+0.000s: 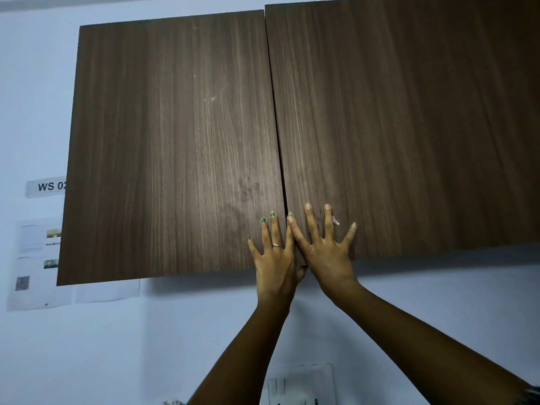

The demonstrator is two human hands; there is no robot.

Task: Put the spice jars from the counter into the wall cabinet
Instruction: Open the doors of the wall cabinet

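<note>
Both hands are up on the wall cabinet [292,127], low down by the middle seam. The left hand [273,252] lies flat on the left door [169,147], fingers straight and spread, holding nothing. The right hand [324,247] lies the same way on the right door [409,127], fingers splayed, palm to the wood, also w/o anything in it. The two hands touch at the seam, and the right index finger crosses the gap between the doors.

Why there: neither door shows a handle, so the lower inner corners are prob. where the doors get pushed or pulled. Flat palms suggest pressing, either shutting the doors or working a push latch; can't tell which. The left door's lower edge sits lower in view than the right one's and the seam widens a bit toward the bottom, so one door may be slightly ajar, or it's just the wide lens.

Spice jars: none in view. Counter isn't in view either, it's below the shot, so can't say if the jars are inside the cabinet or down below. Cabinet interior is fully hidden.

Also cut off: the "WS 02" label [46,187] and the printed sheets [32,258] run behind the left door, text too small to read. A switch plate [301,384] at the bottom is partly out of view.
</note>
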